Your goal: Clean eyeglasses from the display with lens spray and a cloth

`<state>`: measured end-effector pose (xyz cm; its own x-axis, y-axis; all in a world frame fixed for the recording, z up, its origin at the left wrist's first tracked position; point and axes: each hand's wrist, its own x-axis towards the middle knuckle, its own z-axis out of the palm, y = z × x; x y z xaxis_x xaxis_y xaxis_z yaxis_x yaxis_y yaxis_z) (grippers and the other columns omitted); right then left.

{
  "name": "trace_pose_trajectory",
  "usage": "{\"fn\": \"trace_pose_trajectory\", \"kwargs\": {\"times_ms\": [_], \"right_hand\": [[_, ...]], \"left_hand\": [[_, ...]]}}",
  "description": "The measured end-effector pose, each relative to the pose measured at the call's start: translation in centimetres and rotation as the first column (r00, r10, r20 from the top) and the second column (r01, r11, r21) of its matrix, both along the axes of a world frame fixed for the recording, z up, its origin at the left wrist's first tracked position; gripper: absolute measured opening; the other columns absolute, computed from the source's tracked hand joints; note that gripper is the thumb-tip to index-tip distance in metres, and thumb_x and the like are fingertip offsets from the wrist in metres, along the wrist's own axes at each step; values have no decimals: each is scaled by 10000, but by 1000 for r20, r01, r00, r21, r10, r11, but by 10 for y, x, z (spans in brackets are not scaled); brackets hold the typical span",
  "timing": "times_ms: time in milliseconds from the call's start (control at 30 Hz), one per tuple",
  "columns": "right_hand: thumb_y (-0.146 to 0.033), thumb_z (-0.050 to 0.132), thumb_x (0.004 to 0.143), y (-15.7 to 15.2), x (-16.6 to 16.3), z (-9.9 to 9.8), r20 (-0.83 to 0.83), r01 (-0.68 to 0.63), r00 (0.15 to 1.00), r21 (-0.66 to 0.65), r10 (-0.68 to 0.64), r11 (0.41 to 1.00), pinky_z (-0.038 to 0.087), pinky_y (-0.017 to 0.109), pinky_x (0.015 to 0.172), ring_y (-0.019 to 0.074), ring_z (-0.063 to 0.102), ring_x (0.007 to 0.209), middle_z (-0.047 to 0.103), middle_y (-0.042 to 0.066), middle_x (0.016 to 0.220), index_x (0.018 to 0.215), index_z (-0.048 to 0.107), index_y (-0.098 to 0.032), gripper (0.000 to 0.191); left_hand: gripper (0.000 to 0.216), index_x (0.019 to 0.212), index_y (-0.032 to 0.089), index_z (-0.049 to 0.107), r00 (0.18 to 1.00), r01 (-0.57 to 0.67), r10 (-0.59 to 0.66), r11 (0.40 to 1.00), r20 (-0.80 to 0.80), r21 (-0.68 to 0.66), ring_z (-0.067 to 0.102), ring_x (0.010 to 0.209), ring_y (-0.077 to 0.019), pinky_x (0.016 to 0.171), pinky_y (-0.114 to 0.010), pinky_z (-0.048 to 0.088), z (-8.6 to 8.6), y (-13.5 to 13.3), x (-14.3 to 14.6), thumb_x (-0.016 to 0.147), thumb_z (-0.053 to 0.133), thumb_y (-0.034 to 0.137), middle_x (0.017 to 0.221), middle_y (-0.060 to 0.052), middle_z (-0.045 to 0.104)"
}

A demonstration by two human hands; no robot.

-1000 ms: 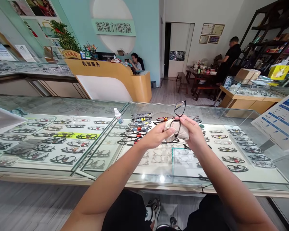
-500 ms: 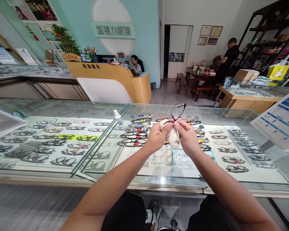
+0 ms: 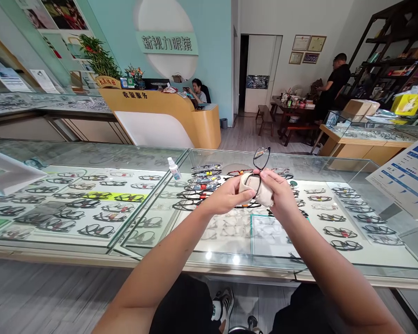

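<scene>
Over the glass counter I hold a pair of dark-framed eyeglasses (image 3: 269,157) upright, one lens sticking up above my fingers. A cream cleaning cloth (image 3: 264,194) wraps the lower lens. My left hand (image 3: 228,197) is closed, pinching the cloth against that lens between thumb and fingers. Closed too, my right hand (image 3: 281,189) grips the frame near its bridge, with part of the cloth under its fingers. Just beyond my hands, rows of eyeglasses (image 3: 191,195) are laid out. A small white spray bottle (image 3: 174,169) stands to the left.
A glass display case (image 3: 153,257) full of eyeglasses spans the front. A printed sheet (image 3: 409,174) stands at right, a white folded card (image 3: 10,174) at left. Farther back, one person (image 3: 199,95) sits behind a wooden reception desk (image 3: 205,127); another person (image 3: 332,86) stands by a table.
The eyeglasses have turned and moved slightly right in my grip. The cloth has spread around the lower lens, and my left thumb has shifted lower on it.
</scene>
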<state>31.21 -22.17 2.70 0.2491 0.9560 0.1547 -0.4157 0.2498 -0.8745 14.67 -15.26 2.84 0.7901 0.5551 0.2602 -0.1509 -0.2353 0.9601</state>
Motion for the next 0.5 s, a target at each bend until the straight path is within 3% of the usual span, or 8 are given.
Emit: {"fn": "trace_pose_trajectory", "kwargs": {"times_ms": [100, 300, 400, 500], "right_hand": [[-466, 894, 770, 0, -7, -6, -29, 19, 999, -16, -19, 1000, 541, 294, 739, 190, 677, 884, 769, 37, 1034, 939, 843, -254, 276], [-478, 857, 830, -1, -16, -12, 59, 25, 998, 73, -29, 997, 554, 304, 886, 203, 652, 1031, 720, 34, 1027, 913, 832, -270, 226], [-446, 857, 832, -2, -11, -8, 141, 46, 988, 134, -66, 990, 537, 305, 910, 193, 630, 1026, 675, 35, 1041, 877, 833, -262, 191], [-448, 867, 816, -2, -2, -1, 134, 80, 986, 140, -99, 987, 525, 326, 926, 204, 620, 1051, 665, 43, 1063, 843, 834, -257, 196]], "left_hand": [[531, 1018, 138, 680, 991, -119, 121, 993, 62, -25, 509, 774, -133, 691, -233, 435, -8, -4, 10, 838, 806, 621, 898, -38, 611], [616, 996, 129, 706, 927, -323, 338, 940, 161, -110, 441, 610, -95, 577, -224, 391, -11, -14, 22, 888, 689, 735, 702, 16, 559], [681, 973, 138, 712, 936, -304, 327, 938, 132, -168, 431, 566, -94, 530, -227, 368, -10, -13, 22, 854, 667, 807, 654, 25, 543], [651, 801, 154, 648, 954, -251, 274, 951, 119, -181, 390, 537, -85, 513, -229, 341, -11, -9, 20, 870, 655, 802, 605, 30, 497]]}}
